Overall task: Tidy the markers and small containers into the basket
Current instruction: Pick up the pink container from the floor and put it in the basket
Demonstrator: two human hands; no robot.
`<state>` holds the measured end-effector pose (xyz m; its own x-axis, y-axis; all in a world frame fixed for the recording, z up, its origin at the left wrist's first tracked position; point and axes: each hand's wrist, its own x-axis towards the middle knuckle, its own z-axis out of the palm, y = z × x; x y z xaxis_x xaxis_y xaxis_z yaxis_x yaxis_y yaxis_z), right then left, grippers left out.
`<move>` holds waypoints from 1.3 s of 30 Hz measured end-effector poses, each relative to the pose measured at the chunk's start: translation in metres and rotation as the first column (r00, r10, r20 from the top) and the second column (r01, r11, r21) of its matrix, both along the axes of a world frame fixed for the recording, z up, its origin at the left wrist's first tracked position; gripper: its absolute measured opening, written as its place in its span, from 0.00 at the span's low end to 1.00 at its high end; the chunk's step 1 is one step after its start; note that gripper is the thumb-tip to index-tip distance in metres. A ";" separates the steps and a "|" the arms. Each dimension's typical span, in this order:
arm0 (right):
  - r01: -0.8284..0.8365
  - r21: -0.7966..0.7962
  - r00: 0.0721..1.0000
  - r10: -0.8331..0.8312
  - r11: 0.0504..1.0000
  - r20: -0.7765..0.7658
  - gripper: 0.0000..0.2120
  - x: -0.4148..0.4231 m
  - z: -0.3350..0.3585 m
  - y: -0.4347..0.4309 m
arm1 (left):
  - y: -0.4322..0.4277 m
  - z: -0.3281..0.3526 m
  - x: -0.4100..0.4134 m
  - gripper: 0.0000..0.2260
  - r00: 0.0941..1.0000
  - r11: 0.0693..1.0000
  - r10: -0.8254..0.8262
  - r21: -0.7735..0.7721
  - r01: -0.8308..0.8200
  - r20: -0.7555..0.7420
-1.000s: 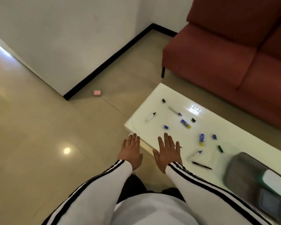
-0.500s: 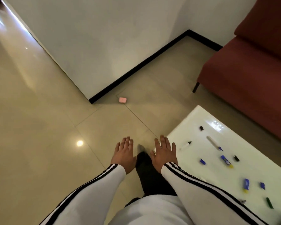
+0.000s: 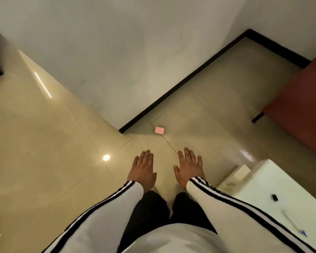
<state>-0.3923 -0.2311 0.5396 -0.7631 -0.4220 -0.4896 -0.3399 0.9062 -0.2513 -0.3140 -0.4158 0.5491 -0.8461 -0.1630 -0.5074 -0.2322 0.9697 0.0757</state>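
**A living room or lounge, by its looks**

Glossy beige floor tiles meet a white wall trimmed with black skirting. A dark red sofa on a short black leg stands at the right, near the corner of a low white worktop.

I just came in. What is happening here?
A person stands with the left hand and the right hand open, held out over the floor and holding nothing. A small pink object lies on the floor near the wall. At the right, the white table shows a marker and a small black piece, both untouched. The basket is not in view.
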 end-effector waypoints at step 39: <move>-0.239 0.105 0.953 0.213 0.965 0.213 0.44 -0.316 -0.672 -0.288 | -0.254 -0.703 -0.312 0.47 0.956 1.000 -0.010 0.010 0.008 0.293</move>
<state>-0.7081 -0.5193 -0.1321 -0.5366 -0.4962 -0.6825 -0.4948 0.8402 -0.2219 -0.6259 -0.6697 -0.1542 -0.6613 -0.1508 -0.7348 -0.2366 0.9715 0.0135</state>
